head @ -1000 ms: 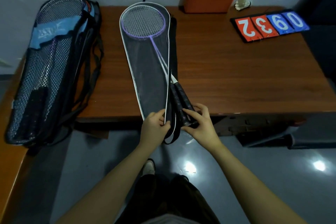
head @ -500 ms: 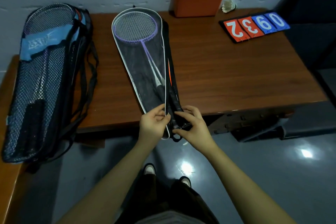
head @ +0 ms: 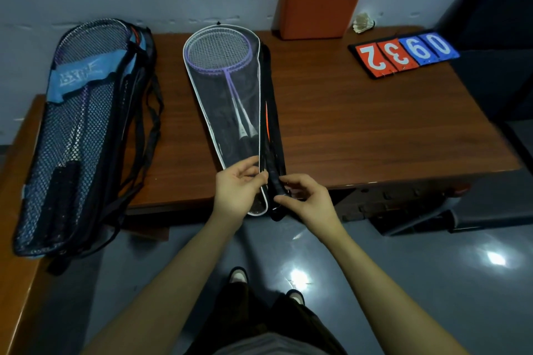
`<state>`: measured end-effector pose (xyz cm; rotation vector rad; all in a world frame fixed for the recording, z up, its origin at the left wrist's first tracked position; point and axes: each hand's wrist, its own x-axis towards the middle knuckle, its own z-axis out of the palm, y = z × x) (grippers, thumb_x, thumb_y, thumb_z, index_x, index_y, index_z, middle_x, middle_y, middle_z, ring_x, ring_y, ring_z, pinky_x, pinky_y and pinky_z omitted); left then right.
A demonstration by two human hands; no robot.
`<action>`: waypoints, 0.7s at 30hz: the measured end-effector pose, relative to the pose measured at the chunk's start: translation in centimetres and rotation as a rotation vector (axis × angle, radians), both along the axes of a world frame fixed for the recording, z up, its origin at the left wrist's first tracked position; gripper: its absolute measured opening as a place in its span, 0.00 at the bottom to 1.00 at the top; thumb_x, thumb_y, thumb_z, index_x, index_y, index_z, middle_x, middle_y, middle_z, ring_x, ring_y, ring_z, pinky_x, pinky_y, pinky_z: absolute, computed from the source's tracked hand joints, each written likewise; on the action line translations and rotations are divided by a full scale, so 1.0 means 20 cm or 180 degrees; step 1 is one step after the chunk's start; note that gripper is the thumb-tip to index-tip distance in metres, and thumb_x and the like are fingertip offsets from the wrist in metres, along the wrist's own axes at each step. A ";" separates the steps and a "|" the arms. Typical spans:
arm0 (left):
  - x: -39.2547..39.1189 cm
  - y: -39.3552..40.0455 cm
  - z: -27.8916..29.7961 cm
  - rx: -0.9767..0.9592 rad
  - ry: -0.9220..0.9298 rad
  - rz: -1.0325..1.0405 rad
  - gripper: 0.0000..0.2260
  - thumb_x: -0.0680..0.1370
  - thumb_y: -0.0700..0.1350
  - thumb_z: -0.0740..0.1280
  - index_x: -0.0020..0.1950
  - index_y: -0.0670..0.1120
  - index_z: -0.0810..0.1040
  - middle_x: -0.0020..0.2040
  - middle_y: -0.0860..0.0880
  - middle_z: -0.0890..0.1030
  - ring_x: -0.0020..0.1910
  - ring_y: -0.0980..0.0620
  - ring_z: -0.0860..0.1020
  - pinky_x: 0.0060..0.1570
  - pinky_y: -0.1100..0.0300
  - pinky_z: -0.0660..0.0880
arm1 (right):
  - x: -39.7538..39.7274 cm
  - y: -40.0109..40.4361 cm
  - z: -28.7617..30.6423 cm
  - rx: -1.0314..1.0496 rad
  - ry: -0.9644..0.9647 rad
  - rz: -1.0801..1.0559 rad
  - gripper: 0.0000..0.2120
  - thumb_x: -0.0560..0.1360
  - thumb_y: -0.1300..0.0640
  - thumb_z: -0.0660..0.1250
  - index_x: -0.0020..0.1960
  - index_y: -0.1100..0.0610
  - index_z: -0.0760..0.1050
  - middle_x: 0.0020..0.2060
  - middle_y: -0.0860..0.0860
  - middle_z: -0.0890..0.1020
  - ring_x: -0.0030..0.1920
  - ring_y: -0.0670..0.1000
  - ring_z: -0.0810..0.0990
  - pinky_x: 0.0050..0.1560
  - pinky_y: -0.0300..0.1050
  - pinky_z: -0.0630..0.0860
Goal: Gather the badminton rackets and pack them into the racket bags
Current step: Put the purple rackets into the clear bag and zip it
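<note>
Item: mesh racket bag [head: 230, 112] on table [head: 360, 124], purple rackets [head: 218, 52] inside, heads at far end. My left hand [head: 240, 194] pinches its white-edged mouth steady; my right hand [head: 310, 200] nips, perhaps, a zipper pull beside the black handles [head: 272, 179], for closing.

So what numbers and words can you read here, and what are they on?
"2", "3" on the red cards, "9", "0" on the blue cards of the flip scoreboard, which is on the table.
White lettering on the blue panel of the mesh racket bag: too blurred to read.
Nothing else readable.
</note>
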<state>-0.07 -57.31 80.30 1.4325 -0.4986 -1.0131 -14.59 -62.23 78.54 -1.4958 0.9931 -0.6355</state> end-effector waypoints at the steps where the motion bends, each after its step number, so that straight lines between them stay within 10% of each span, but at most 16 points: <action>1: 0.00 0.00 0.01 -0.0018 0.0059 0.0022 0.14 0.73 0.31 0.68 0.52 0.47 0.78 0.35 0.55 0.84 0.36 0.60 0.82 0.34 0.70 0.75 | -0.01 -0.01 0.00 0.0113 -0.0127 0.0009 0.13 0.69 0.63 0.73 0.52 0.54 0.80 0.53 0.51 0.80 0.54 0.47 0.78 0.57 0.39 0.73; 10: 0.02 0.00 0.03 0.0060 0.0251 0.0166 0.13 0.71 0.35 0.71 0.52 0.48 0.79 0.44 0.48 0.84 0.45 0.52 0.83 0.46 0.58 0.78 | -0.06 -0.07 0.03 0.1748 -0.1127 0.0159 0.17 0.72 0.69 0.66 0.60 0.61 0.76 0.49 0.57 0.82 0.50 0.52 0.81 0.52 0.42 0.78; 21: -0.02 0.00 0.13 0.0024 -0.0283 0.0231 0.13 0.71 0.33 0.70 0.53 0.46 0.79 0.37 0.49 0.81 0.35 0.56 0.79 0.36 0.70 0.75 | 0.02 -0.03 0.08 0.0868 -0.0548 -0.0095 0.16 0.65 0.71 0.73 0.48 0.55 0.81 0.32 0.50 0.76 0.34 0.47 0.76 0.38 0.36 0.76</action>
